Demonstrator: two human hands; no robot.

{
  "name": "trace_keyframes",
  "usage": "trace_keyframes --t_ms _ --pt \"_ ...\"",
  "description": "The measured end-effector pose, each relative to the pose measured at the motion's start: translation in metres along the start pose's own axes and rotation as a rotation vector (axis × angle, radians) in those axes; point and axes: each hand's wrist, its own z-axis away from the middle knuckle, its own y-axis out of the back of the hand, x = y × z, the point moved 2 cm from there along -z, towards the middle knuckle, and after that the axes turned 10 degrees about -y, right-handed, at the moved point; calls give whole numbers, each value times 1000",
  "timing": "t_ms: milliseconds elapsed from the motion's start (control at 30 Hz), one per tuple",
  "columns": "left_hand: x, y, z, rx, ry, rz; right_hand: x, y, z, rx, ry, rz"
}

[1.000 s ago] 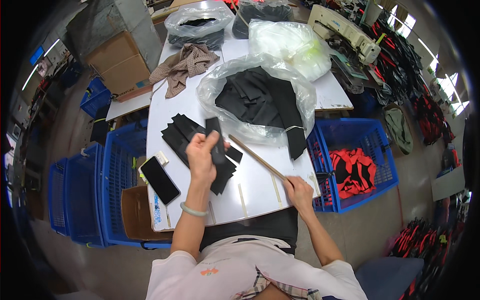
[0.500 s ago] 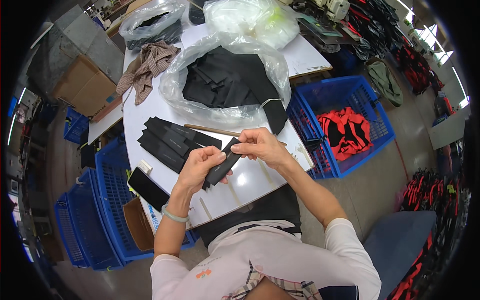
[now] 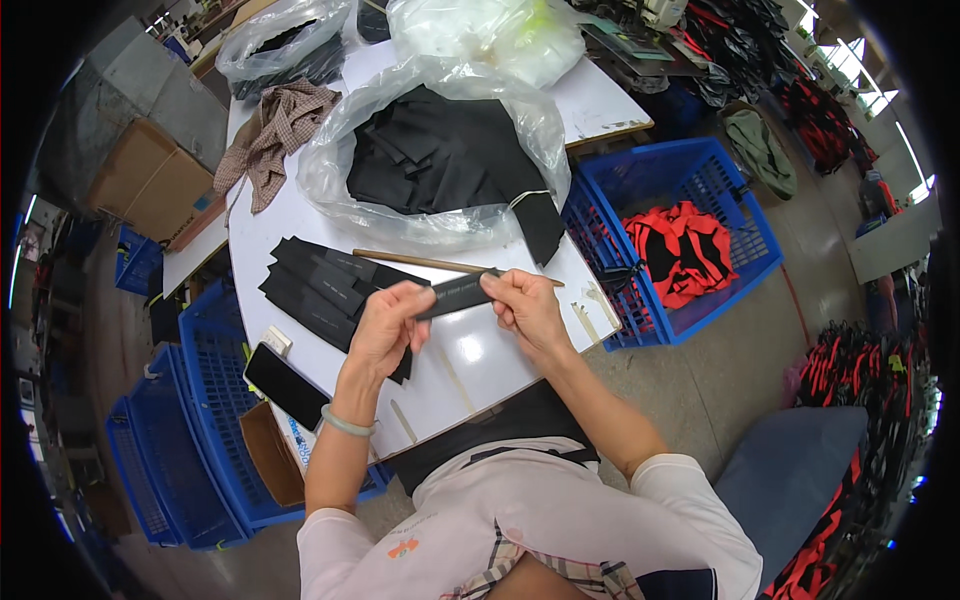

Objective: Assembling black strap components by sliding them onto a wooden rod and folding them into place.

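Observation:
A black fabric strip (image 3: 458, 294) with pale print is stretched between my two hands over the front of the white table (image 3: 470, 375). My left hand (image 3: 385, 325) pinches one end between thumb and fingers. At the other end, my right hand (image 3: 528, 310) grips the strip the same way. Left of them lies a fanned row of black fabric strips (image 3: 318, 287), partly hidden behind my left hand. A thin wooden stick (image 3: 415, 260) lies just beyond my hands. Behind it, a clear plastic bag (image 3: 330, 190) stands open around a heap of black fabric pieces (image 3: 435, 160).
A phone (image 3: 290, 385) and a small white block (image 3: 275, 342) lie at the table's left edge. A checked cloth (image 3: 275, 140) sits at the far left. Blue crates flank the table; the right-hand crate (image 3: 745, 270) holds red and black fabric (image 3: 682, 255). A stuffed white bag (image 3: 490, 40) is at the back.
The strip has turned from a steep slant to nearly level. My right hand has shifted to its right end, and my hands are farther apart. The whole view has shifted slightly.

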Motion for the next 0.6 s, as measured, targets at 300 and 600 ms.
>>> trace_keyframes --t_ms 300,600 --pt "-22 -37 -29 420 -462 306 -2 -20 -23 27 115 441" --pt "-38 -54 -38 349 -294 242 -97 0 -190 560 1008 1473"
